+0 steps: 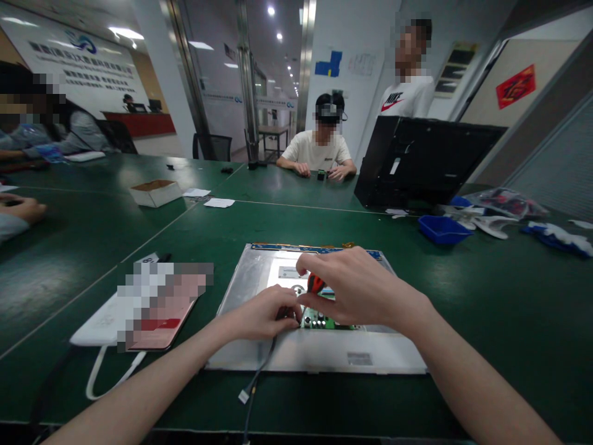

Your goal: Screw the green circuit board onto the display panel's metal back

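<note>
A flat silver display panel (250, 355) lies on the green table in front of me, with a green circuit board (343, 323) on its back. My right hand (354, 287) is closed round the red and black handle of a screwdriver (315, 283), which tilts down toward the board's left part. Beside the tool, my left hand (273, 312) has its fingers bent together at the board's left edge. What those fingertips hold, if anything, is hidden. A dark cable (264, 361) with a white plug runs from under my left hand over the panel's front edge.
Left of the panel lie a white device (99, 315) with a white cable and a pink phone (176, 309). Farther off stand an open box (155, 193), a blue tray (442, 230) and a large black monitor (426, 161). Another person (319, 148) sits opposite; others are nearby.
</note>
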Tool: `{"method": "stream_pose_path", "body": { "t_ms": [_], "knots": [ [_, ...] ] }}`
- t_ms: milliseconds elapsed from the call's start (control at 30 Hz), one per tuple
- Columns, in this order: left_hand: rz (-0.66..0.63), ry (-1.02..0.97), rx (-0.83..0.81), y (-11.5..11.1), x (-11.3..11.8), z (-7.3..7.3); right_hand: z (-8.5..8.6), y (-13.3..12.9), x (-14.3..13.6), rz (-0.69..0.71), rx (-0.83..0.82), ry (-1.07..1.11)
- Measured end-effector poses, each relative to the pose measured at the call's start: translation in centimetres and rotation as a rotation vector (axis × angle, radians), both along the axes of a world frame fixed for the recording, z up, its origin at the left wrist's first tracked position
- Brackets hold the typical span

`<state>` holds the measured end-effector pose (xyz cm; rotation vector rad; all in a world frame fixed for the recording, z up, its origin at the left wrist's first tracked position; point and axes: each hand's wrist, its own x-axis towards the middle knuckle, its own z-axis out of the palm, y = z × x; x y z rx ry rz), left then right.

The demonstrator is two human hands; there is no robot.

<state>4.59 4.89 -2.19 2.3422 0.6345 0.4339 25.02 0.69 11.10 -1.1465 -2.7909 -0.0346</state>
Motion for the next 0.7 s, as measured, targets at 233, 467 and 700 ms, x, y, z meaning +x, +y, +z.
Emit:
{"method": "stream_pose_path", "body": {
  "t_ms": [233, 467, 700],
  "knots": [
    [-0.003, -0.008, -0.009, 0.03, 0.09, -0.23, -0.14, -0.1, -0.11, -0.017, 0.011, -0.002],
    [-0.006, -0.029, 0.028, 0.1, -0.07, -0.52, 0.01, 0.06, -0.07, -0.005, -0.017, -0.01],
    [-0.021, -0.013, 0.036, 0.18, -0.08, -0.52, -0.05, -0.11, 0.11, 0.005, 0.005, 0.01]
  ]
}}
